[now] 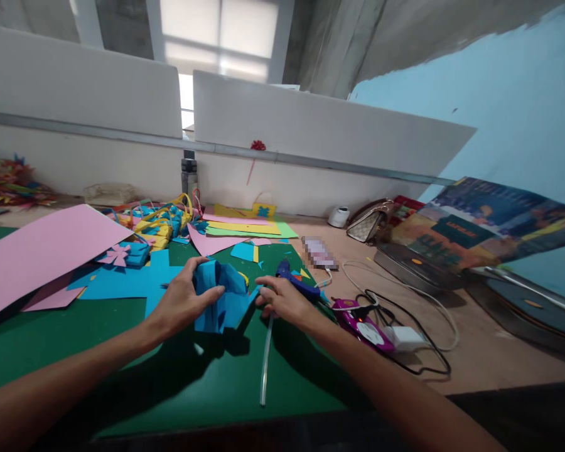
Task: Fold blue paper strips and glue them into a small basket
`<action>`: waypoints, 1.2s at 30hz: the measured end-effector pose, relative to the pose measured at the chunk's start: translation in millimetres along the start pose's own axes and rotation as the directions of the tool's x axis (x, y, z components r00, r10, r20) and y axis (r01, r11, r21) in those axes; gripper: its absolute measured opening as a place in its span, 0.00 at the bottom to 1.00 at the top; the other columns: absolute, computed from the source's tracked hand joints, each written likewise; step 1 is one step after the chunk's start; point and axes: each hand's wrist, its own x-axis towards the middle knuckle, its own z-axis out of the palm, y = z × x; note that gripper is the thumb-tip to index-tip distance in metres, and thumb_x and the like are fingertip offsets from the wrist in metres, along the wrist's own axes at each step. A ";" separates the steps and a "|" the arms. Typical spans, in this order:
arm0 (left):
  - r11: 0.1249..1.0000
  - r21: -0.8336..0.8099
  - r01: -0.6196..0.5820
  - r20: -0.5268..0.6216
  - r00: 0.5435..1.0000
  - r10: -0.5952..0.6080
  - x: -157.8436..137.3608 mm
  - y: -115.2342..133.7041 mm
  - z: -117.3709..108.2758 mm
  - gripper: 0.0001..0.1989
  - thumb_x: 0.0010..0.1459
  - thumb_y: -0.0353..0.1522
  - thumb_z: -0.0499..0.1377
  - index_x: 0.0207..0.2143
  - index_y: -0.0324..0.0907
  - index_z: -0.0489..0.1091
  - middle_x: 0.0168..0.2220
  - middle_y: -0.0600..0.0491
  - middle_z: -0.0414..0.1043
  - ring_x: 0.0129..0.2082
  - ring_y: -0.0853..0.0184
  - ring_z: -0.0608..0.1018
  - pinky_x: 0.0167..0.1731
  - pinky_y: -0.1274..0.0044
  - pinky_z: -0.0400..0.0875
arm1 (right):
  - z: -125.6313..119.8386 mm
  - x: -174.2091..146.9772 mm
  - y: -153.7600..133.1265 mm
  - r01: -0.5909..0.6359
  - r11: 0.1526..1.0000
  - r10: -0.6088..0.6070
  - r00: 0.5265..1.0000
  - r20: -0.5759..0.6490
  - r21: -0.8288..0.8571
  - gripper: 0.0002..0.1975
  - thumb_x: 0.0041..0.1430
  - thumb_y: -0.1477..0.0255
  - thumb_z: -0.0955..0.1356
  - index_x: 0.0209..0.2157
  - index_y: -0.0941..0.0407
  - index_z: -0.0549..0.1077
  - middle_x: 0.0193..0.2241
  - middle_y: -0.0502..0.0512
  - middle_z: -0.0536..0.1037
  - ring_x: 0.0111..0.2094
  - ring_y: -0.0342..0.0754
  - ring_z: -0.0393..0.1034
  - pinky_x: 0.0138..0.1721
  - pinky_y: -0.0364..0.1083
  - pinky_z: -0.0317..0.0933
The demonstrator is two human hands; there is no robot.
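My left hand grips a folded blue paper box by its left side, thumb inside the opening and fingers outside. At the box's right, my right hand pinches the edge of a blue flap that stands out from it. The box is held just above the green cutting mat. Close behind my right hand lies a blue glue gun, partly hidden by the hand. A clear glue stick lies on the mat below it. To the left is a flat blue paper cutout.
Pink sheets lie on the left beside small finished paper bags. Coloured sheets lie behind. A purple power strip with tangled cables, a phone and a handbag are on the right. A bottle stands at the wall.
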 end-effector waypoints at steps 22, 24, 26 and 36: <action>0.996 -0.006 -0.094 0.099 0.991 0.094 -18.3 22.1 3.3 0.28 0.51 0.41 0.58 0.52 0.41 0.55 0.31 0.56 0.65 0.25 0.69 0.66 0.25 0.77 0.64 | 7.6 21.5 -1.9 0.179 0.642 0.085 0.950 -0.300 0.746 0.29 0.44 0.69 0.69 0.49 0.56 0.59 0.37 0.58 0.78 0.31 0.47 0.74 0.31 0.44 0.65; 0.995 0.005 -0.101 0.102 0.990 0.100 -17.3 25.0 3.6 0.28 0.52 0.40 0.58 0.52 0.41 0.55 0.33 0.54 0.66 0.26 0.68 0.67 0.26 0.77 0.65 | 3.7 19.4 -5.4 0.228 0.632 0.054 0.940 -0.336 0.740 0.33 0.45 0.69 0.68 0.54 0.56 0.57 0.36 0.57 0.79 0.29 0.47 0.74 0.33 0.46 0.65; 0.993 0.026 -0.117 0.110 0.987 0.114 -15.6 27.4 3.8 0.28 0.51 0.40 0.58 0.53 0.40 0.56 0.36 0.52 0.66 0.30 0.66 0.69 0.30 0.75 0.67 | -0.4 18.4 -8.3 0.286 0.647 -0.008 0.929 -0.369 0.707 0.33 0.46 0.68 0.68 0.55 0.55 0.58 0.34 0.56 0.79 0.28 0.47 0.73 0.33 0.47 0.65; 0.981 0.074 -0.179 0.220 0.962 0.159 -10.7 36.1 5.2 0.31 0.50 0.36 0.60 0.55 0.38 0.54 0.55 0.43 0.61 0.53 0.56 0.66 0.52 0.66 0.60 | -15.4 3.2 -21.3 0.404 0.769 -0.177 0.879 -0.442 0.495 0.03 0.44 0.72 0.68 0.22 0.57 0.75 0.16 0.46 0.68 0.21 0.42 0.60 0.24 0.43 0.55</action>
